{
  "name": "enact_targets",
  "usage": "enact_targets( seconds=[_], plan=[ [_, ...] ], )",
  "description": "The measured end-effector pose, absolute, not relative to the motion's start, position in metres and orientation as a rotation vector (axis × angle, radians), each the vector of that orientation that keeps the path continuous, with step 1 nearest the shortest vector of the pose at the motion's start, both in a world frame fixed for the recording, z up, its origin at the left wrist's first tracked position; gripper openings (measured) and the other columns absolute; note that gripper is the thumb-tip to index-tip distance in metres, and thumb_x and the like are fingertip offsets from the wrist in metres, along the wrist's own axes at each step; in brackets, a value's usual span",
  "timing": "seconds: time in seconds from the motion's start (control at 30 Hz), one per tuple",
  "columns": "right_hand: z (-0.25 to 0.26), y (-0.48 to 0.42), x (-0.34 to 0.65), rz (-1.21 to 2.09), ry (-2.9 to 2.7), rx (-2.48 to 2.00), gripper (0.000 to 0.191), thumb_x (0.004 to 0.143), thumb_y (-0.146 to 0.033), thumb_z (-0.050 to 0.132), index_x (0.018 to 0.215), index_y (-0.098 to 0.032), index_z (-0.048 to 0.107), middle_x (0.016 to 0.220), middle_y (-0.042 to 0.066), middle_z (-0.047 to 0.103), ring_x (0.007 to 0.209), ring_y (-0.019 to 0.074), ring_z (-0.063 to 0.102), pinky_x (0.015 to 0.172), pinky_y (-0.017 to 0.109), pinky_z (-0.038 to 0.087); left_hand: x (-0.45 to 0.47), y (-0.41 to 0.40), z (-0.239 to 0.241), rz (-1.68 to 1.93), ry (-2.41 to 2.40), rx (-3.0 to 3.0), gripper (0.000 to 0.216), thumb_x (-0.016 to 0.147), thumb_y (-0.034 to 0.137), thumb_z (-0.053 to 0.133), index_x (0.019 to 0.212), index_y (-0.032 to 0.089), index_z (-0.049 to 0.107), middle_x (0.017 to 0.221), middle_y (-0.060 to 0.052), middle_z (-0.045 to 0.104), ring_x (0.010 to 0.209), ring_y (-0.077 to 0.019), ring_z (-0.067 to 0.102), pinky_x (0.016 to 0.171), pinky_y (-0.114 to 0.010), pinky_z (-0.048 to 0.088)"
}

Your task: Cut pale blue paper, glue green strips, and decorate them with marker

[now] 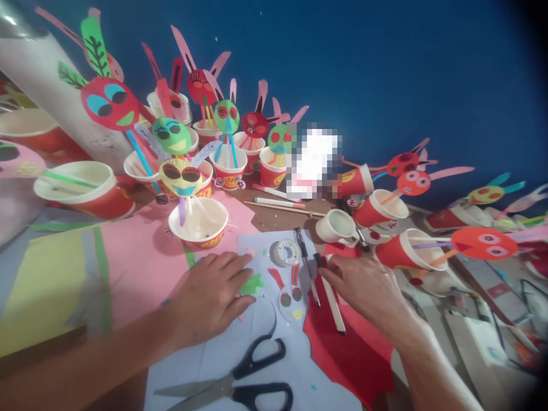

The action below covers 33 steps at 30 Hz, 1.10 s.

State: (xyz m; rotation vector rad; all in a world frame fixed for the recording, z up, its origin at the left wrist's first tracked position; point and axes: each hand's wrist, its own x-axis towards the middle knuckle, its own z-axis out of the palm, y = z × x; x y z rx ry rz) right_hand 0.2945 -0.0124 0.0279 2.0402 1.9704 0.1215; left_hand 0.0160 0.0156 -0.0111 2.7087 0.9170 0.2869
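Observation:
My left hand lies on the pale blue paper, fingers spread and holding nothing. Beside its fingertips is a green paper cutout. My right hand has its thumb and fingers closed at the upper part of a white marker with black ends; the exact contact is partly hidden. Between my hands sits a rabbit face with red-and-pink ears, grey eyes and a yellow mouth. A roll of white tape and a black pen are just above and beside it. Open-bladed scissors lie nearest me.
Red-and-white paper cups with paper creatures on straws line the back, several lying tipped at the right. A white mug stands beyond my right hand. Red paper, pink paper and yellow paper cover the table. Dark blue wall behind.

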Motion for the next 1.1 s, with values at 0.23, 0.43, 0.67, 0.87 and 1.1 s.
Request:
enact_targets(
  seconds=[0.23, 0.43, 0.67, 0.87, 1.1],
  plan=[
    [0.027, -0.012, 0.284, 0.102, 1.970, 2.003, 0.021, 0.081, -0.029, 0.052, 0.066, -0.021, 0.064, 0.064, 0.007, 0.071, 0.060, 0.0250, 0.066, 0.049, 0.028, 0.023, 0.015, 0.014, -0.011, 0.295, 0.931, 2.708, 0.033, 0.094, 0.035, 0.040, 0.114, 0.016, 0.059, 0.138, -0.011, 0.048, 0.107, -0.0300, 0.049, 0.085, -0.049, 0.042],
    [0.046, -0.015, 0.296, 0.045, 2.072, 2.165, 0.017, 0.083, -0.037, 0.048, 0.076, -0.024, 0.056, 0.062, 0.001, 0.067, 0.058, 0.0228, 0.064, 0.050, 0.028, 0.030, 0.016, 0.014, -0.012, 0.336, 0.975, 2.725, 0.029, 0.092, 0.031, 0.043, 0.109, 0.016, 0.061, 0.135, -0.012, 0.050, 0.105, -0.0303, 0.053, 0.084, -0.048, 0.045],
    [0.053, -0.030, 0.268, -0.746, 2.580, 2.065, 0.020, 0.096, -0.033, 0.036, 0.106, -0.026, 0.051, 0.077, -0.001, 0.066, 0.065, 0.0147, 0.062, 0.057, 0.025, 0.043, 0.012, 0.014, 0.003, 0.737, 0.893, 2.731, 0.019, 0.091, 0.022, 0.049, 0.104, 0.015, 0.060, 0.119, -0.013, 0.060, 0.098, -0.0267, 0.057, 0.082, -0.043, 0.044],
    [0.043, -0.038, 0.238, -0.608, 2.952, 1.645, 0.023, 0.094, -0.019, 0.043, 0.109, -0.025, 0.058, 0.090, 0.002, 0.065, 0.080, 0.0173, 0.063, 0.067, 0.028, 0.048, 0.013, 0.007, 0.014, 0.895, 0.739, 2.539, 0.033, 0.087, 0.040, 0.058, 0.105, 0.012, 0.059, 0.096, -0.010, 0.063, 0.087, -0.0227, 0.055, 0.076, -0.038, 0.042],
    [0.045, -0.041, 0.242, -0.490, 2.951, 1.673, 0.021, 0.091, -0.024, 0.051, 0.110, -0.021, 0.059, 0.093, 0.007, 0.069, 0.081, 0.0236, 0.065, 0.067, 0.036, 0.050, 0.015, 0.006, 0.010, 0.816, 0.648, 2.505, 0.016, 0.091, 0.026, 0.052, 0.088, 0.014, 0.062, 0.076, -0.005, 0.062, 0.072, -0.0183, 0.051, 0.068, -0.034, 0.037]
  ],
)
